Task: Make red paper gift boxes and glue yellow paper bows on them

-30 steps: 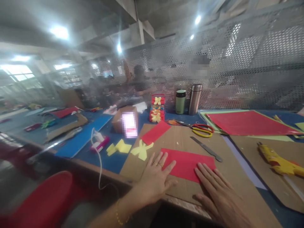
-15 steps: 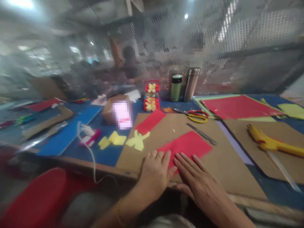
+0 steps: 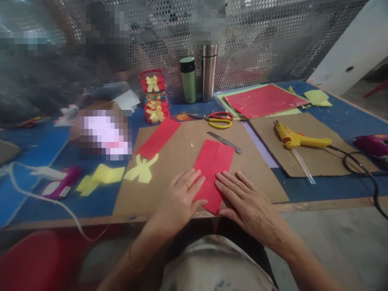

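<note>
Paper [image 3: 214,161] flat between your two unclenched hands

Your left hand [image 3: 178,198] has its fingertips at the paper's left edge, with the thumb tip near its lower left side. Your right hand [image 3: 248,202] is stretched out flat, fingers slightly apart, fingertips at the right edge and thumb by the bottom corner. Neither hand is clenched or pinching anything; how hard you press, I cannot tell.

You seem to be at a positioning step, squaring or smoothing the paper rather than cutting or gluing it. As I judge it, the next move calls for light, even pressure from both sides, so that it neither skids nor buckles.

The paper lies just below the centre of the frame, on the board [image 3: 178,157]. It is plain bright red, longer than wide, and its near end comes to a corner that points your way. A short straight line shows near its top; crease or slit, I cannot tell which.

Farther out, the blade [image 3: 224,142] lies just beyond the paper's upper right corner, the strip [image 3: 159,138] and the bow [image 3: 142,169] left of centre, the scissors [image 3: 220,123] above, and the glue gun [image 3: 298,140] at the right of the frame.
</note>
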`<state>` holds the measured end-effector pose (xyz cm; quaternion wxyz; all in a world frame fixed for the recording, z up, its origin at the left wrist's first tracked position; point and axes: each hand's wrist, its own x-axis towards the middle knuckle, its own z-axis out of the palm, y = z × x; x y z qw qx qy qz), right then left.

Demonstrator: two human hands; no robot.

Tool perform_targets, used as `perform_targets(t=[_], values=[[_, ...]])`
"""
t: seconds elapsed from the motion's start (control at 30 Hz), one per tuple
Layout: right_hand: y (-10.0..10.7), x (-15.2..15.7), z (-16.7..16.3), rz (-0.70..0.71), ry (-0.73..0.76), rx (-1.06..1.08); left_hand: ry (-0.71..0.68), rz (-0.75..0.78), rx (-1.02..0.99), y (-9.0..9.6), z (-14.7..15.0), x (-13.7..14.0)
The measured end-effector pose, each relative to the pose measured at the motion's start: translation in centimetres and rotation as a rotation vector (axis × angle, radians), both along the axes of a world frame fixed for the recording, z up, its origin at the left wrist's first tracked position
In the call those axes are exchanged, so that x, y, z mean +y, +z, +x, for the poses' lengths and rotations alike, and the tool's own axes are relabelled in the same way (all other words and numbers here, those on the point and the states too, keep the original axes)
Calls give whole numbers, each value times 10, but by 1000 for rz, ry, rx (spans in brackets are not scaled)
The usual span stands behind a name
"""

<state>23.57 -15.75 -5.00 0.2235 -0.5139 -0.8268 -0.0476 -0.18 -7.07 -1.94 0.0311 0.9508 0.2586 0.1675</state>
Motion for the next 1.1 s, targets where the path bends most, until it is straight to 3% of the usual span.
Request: perform_targets(t=[0.3,0.63,0.83,1.1], values=[[-2,-1,7,-20,39,69,2,-14,21,2,-7,-20],[6,-2,9,-78,59,93,-10,-39,-47,4,-12,-24],[9,-4,-3,44,62,73,36,11,-60,2,-7,-27],[-3,-3,-10,116,48,187,7,55,-132,0,-7,-26]])
